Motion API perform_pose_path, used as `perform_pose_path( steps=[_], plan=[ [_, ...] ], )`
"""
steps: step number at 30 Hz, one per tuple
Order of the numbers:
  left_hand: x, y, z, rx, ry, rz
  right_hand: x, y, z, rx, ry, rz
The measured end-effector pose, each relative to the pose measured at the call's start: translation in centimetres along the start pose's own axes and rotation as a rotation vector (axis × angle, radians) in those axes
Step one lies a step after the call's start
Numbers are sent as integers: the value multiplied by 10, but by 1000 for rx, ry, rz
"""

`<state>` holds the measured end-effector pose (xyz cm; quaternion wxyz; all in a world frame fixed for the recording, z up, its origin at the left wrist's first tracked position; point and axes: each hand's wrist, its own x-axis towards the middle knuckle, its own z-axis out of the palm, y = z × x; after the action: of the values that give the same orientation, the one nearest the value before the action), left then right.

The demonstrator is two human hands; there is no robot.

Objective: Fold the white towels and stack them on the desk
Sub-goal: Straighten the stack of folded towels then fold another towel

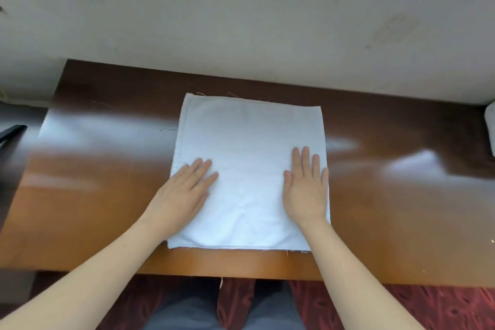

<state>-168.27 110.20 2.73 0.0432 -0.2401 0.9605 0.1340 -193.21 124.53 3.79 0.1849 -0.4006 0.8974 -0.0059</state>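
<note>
A white towel lies flat on the glossy brown desk, folded into a near-square shape with loose threads at its edges. My left hand presses flat on the towel's left side, fingers straight and pointing up and to the right. My right hand lies flat on its right side near the edge, fingers straight and pointing away from me. Neither hand grips the cloth.
A pale wall rises right behind the desk. More white cloth shows at the far right edge of the desk. A dark object sits off the desk's left end. Below the desk's front edge lies red patterned carpet.
</note>
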Motion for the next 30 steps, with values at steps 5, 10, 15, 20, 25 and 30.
perform_pose_path(
  steps=[5, 10, 15, 20, 25, 30],
  plan=[
    [-74, -14, -5, -125, -126, 141, -64, 38, -5, 15, 22, -114],
    [-89, -26, 1, -148, -27, 184, -125, 71, 8, 21, 39, -240],
    [-73, -21, -8, -161, 139, 160, -136, 83, 17, 134, 117, -229],
    [-56, -22, -32, -280, 53, -16, -118, 88, 6, 132, 75, -282],
    [-36, -20, -50, -448, -20, -147, -92, 84, -36, 291, -164, -101],
    [-12, -24, -80, -680, 95, -285, -54, 83, -106, 606, -297, 41]
  ],
)
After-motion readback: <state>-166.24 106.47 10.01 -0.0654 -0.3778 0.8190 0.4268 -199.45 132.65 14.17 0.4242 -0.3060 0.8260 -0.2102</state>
